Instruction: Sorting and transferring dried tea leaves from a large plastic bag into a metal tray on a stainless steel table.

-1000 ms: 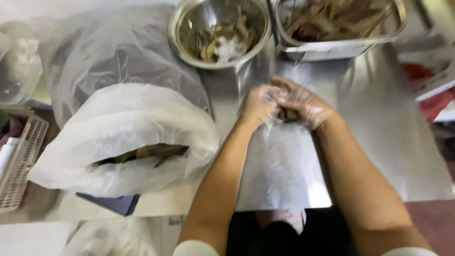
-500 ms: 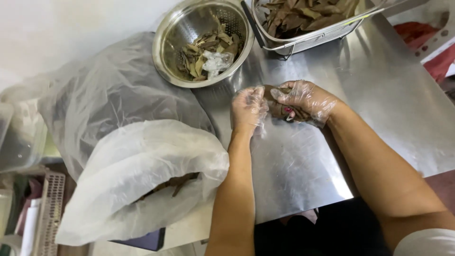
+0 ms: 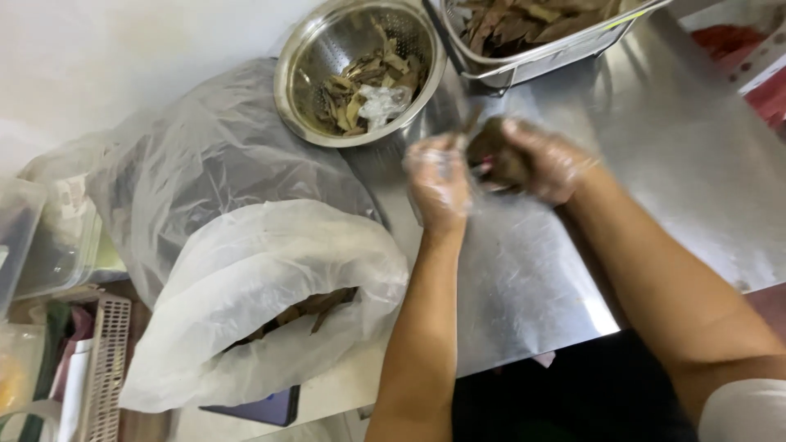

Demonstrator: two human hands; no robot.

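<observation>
Both my hands wear thin clear plastic gloves and meet above a steel table (image 3: 655,164). My right hand (image 3: 540,160) is closed around a dark brown leaf-like piece (image 3: 495,151). My left hand (image 3: 438,184) pinches the same piece's left end, where a thin stem sticks up; motion blur hides the fingers' exact grip. Just beyond my hands sits a round steel colander (image 3: 295,82) holding brown dried scraps and a crumpled clear plastic bit. A rectangular steel pan (image 3: 524,61) full of dark dried leaves stands at the back.
A white plastic bag (image 3: 246,270) with brown dried leaves in its mouth lies left of my left arm, a grey translucent bag (image 3: 205,164) behind it. Clear plastic tubs (image 3: 41,245) and a slotted basket (image 3: 106,368) sit far left. Red items (image 3: 737,41) are at top right.
The view has drifted so the bags and bowl sit further right and lower. My hands stay together on the dark piece and have risen slightly toward the colander and pan.
</observation>
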